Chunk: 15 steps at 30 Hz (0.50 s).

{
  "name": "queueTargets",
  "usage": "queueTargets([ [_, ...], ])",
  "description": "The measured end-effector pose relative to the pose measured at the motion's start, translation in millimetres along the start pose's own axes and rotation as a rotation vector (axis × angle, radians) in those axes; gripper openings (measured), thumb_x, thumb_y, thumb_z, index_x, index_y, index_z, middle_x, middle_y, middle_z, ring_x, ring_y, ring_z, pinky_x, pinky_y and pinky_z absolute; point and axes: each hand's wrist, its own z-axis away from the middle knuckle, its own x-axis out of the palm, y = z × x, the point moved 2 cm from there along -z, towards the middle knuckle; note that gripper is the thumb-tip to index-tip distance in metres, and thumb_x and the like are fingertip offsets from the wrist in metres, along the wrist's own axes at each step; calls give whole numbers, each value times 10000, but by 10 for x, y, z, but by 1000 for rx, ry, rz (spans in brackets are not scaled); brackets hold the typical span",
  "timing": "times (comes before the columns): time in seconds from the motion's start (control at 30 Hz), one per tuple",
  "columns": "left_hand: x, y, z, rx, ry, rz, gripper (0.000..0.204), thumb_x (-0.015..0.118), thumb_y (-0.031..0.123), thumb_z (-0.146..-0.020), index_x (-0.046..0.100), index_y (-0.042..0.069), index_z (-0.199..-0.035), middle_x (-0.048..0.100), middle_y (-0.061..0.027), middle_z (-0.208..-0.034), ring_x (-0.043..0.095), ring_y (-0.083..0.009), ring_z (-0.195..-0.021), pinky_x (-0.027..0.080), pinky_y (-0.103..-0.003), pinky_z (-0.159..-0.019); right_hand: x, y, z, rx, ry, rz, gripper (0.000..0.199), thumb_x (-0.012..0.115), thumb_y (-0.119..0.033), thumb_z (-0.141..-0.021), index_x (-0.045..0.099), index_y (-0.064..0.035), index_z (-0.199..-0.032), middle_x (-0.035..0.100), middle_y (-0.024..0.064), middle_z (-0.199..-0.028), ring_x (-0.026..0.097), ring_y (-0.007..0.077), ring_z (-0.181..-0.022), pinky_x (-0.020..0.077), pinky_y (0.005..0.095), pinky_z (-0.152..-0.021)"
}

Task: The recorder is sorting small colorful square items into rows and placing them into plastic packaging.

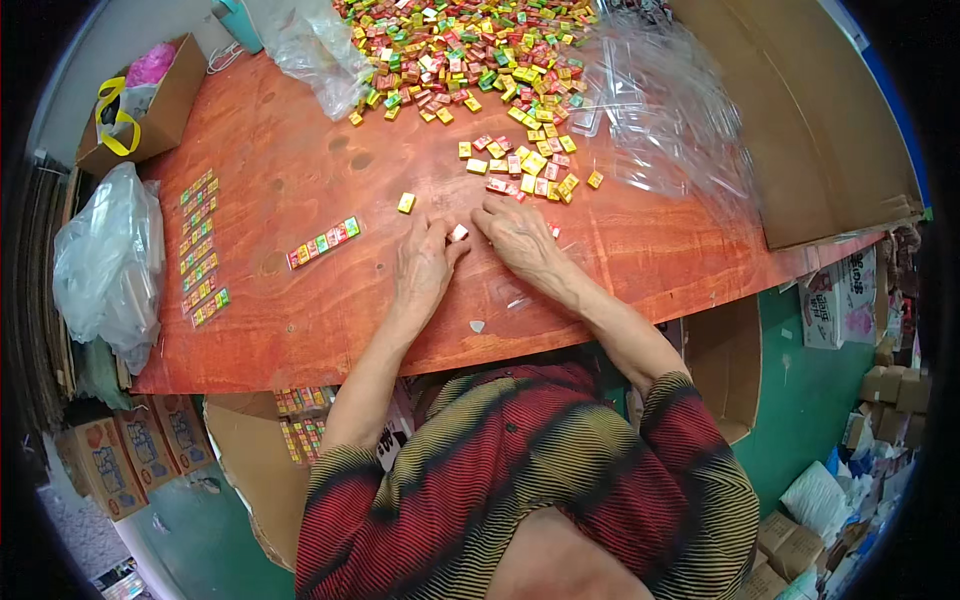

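Observation:
Close to the middle of the red wooden table, my left hand (424, 265) pinches a small box (458, 233) with a white face between thumb and fingers. My right hand (522, 242) is just beside it, fingers curled down to the table; what they hold, if anything, is hidden. Beyond the right fingertips are small red boxes (503, 187). Past the left fingers a lone yellow box (407, 203) lies apart. Left of my left hand is a strip of several coloured boxes (323, 243) in a line.
A heap of small red, yellow and green boxes (460, 50) covers the far side. Clear plastic trays (660, 110) lie at right beside a large carton (800, 110). Several finished-looking strips (200, 250) line the left edge, near a plastic bag (110, 265) and an open carton (165, 110).

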Motion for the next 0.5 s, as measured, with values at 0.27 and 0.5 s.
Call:
queueTargets([
  [0.27, -210, -164, 83, 2, -85, -79, 268, 641, 39, -715, 580, 21, -975, 537, -152, -808, 565, -321, -768, 450, -390, -665, -4, -152, -101, 163, -23, 48, 213, 611, -211, -762, 537, -12, -748, 529, 129, -710, 566, 289, -666, 454, 397, -544],
  [0.5, -274, -192, 154, 11, -53, 14, 238, 626, 16, -707, 578, 6, -939, 549, -158, -785, 553, -309, -774, 443, -376, -683, 420, -303, -692, 87, 95, -59, 86, 564, -84, -683, 534, -6, -703, 546, 173, -714, 571, 310, -690, 455, 406, -568],
])
